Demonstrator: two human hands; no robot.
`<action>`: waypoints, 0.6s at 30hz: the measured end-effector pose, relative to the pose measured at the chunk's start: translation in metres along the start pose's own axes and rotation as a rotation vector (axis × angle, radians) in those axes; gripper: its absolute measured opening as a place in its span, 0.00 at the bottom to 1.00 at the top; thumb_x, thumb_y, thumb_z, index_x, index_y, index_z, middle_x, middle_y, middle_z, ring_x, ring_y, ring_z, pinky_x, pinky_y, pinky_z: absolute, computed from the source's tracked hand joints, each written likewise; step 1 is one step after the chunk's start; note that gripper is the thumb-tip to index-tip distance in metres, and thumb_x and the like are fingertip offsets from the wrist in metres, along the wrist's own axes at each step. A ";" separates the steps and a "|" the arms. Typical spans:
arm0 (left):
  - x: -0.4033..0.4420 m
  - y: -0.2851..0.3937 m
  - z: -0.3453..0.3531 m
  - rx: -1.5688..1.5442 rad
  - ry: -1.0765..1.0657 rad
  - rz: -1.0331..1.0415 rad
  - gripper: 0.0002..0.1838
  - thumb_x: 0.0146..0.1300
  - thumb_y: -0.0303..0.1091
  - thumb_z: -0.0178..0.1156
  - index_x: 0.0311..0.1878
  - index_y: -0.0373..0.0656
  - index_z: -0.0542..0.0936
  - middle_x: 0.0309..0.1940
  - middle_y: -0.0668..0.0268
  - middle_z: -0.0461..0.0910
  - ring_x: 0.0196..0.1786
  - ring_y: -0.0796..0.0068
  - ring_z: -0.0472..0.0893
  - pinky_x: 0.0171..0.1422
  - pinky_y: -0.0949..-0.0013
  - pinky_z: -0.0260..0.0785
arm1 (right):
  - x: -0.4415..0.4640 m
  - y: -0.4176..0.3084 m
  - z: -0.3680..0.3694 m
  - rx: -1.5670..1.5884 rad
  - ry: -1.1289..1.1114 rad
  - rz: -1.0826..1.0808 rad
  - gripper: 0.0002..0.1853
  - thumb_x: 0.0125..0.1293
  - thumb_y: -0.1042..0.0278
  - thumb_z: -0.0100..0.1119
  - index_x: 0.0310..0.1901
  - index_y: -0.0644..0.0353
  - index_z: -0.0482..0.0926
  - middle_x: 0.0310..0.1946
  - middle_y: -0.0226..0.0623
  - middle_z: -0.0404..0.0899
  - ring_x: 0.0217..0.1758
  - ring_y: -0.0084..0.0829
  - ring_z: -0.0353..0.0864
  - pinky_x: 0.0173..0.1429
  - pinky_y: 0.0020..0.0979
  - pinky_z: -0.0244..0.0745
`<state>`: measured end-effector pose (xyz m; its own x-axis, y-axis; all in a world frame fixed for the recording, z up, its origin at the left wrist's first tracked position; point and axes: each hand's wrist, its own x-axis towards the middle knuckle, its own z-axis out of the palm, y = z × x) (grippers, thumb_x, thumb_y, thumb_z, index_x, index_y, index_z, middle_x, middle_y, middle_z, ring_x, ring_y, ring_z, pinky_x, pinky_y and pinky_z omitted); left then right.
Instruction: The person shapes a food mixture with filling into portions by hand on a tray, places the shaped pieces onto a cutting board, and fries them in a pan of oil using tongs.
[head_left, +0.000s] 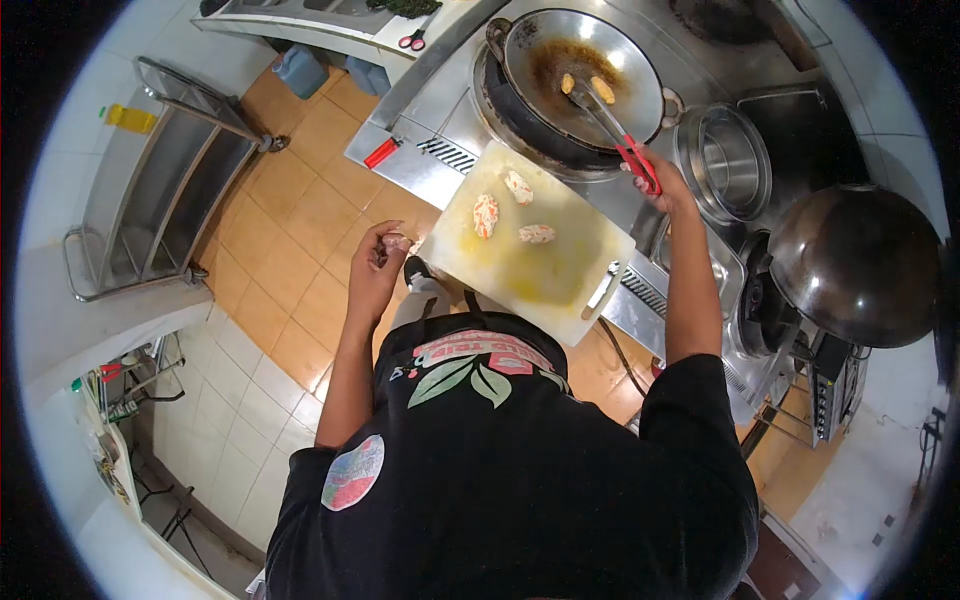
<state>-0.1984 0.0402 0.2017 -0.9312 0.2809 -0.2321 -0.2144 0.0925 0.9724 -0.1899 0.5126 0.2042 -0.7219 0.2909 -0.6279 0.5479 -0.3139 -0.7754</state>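
Observation:
My right hand [660, 180] grips red-handled tongs [637, 165], whose metal tips reach down into a wok [640, 70]. Two browned, oblong food pieces [602, 90] lie in the wok near the tips, in a little dark oil. My left hand [380, 250] hangs just left of the cutting board, its fingers curled in and smeared with something pale; whether a piece is inside them I cannot make out. On the white cutting board [560, 265] rest three pale, orange-flecked raw pieces [486, 216].
A red lighter [382, 153] lies on the steel counter's edge. Steel pots [735, 160] stand right of the wok, and a large domed wok [860, 265] is farther right. Scissors [412, 41] lie at the top. A metal trolley [190, 170] stands at the left.

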 end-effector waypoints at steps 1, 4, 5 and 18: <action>0.000 -0.001 0.000 0.001 0.004 -0.004 0.16 0.62 0.31 0.57 0.53 0.39 0.72 0.36 0.69 0.75 0.40 0.80 0.73 0.47 0.76 0.65 | 0.005 0.003 -0.008 0.085 -0.015 0.049 0.24 0.65 0.49 0.54 0.44 0.68 0.75 0.29 0.40 0.80 0.15 0.20 0.71 0.14 0.17 0.67; 0.000 -0.002 0.000 -0.002 0.004 -0.019 0.16 0.62 0.32 0.57 0.53 0.39 0.72 0.36 0.69 0.75 0.41 0.79 0.74 0.49 0.75 0.65 | 0.013 0.005 -0.029 0.315 -0.123 0.182 0.26 0.65 0.48 0.53 0.44 0.71 0.74 0.31 0.43 0.79 0.15 0.21 0.71 0.15 0.15 0.69; 0.000 -0.002 0.000 -0.007 -0.002 -0.026 0.16 0.62 0.32 0.57 0.53 0.39 0.72 0.36 0.69 0.75 0.43 0.78 0.75 0.51 0.73 0.65 | 0.016 0.006 -0.034 0.388 -0.171 0.225 0.26 0.65 0.48 0.52 0.43 0.72 0.74 0.32 0.43 0.79 0.15 0.21 0.71 0.15 0.15 0.70; 0.003 -0.002 -0.002 -0.023 -0.033 -0.031 0.17 0.63 0.32 0.57 0.54 0.39 0.72 0.36 0.68 0.75 0.44 0.76 0.75 0.52 0.73 0.65 | -0.072 -0.027 -0.015 -0.044 0.030 0.000 0.29 0.64 0.41 0.49 0.40 0.67 0.75 0.26 0.41 0.79 0.13 0.22 0.72 0.13 0.16 0.67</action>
<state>-0.2008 0.0392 0.1987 -0.9140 0.3093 -0.2625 -0.2502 0.0796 0.9649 -0.1467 0.5141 0.2694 -0.7089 0.3182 -0.6294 0.5667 -0.2742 -0.7769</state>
